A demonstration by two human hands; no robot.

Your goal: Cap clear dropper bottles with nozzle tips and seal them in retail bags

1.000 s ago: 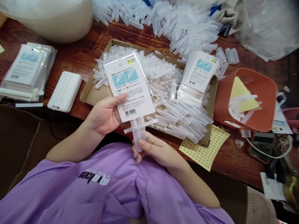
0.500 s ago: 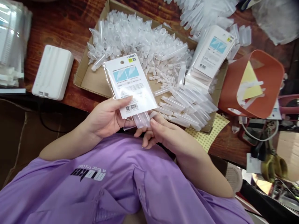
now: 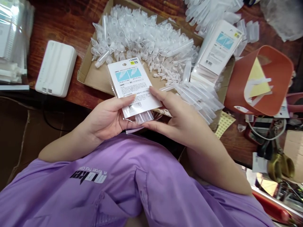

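Note:
My left hand [image 3: 104, 118] is closed on a clear plastic packet [image 3: 132, 86] with a white printed card inside, its thumb lying over the barcode area. Clear plastic tubes [image 3: 144, 117] stick out from the packet's lower end. My right hand [image 3: 182, 121] grips the packet from the other side: the thumb presses its right edge, and a finger touches the lower end by the tubes. The remaining right fingers are mostly hidden. Beyond the packet is a shallow cardboard tray [image 3: 91, 78] holding a heap of small clear nozzle-like caps [image 3: 139, 34] and a row of clear tubes [image 3: 199, 99].
A stack of similar packets [image 3: 219, 47] leans at the tray's right end. Beside it stands an orange bin [image 3: 281, 75] with paper scraps. A white box-shaped device [image 3: 56, 67] lies left of the tray, and plastic sleeves [image 3: 14, 41] are at the far left. Scissors [image 3: 280, 165] hang at the right.
My right hand has moved up from under the tubes to the packet's right edge, its thumb now on the card. The left hand keeps its hold; the view has shifted slightly.

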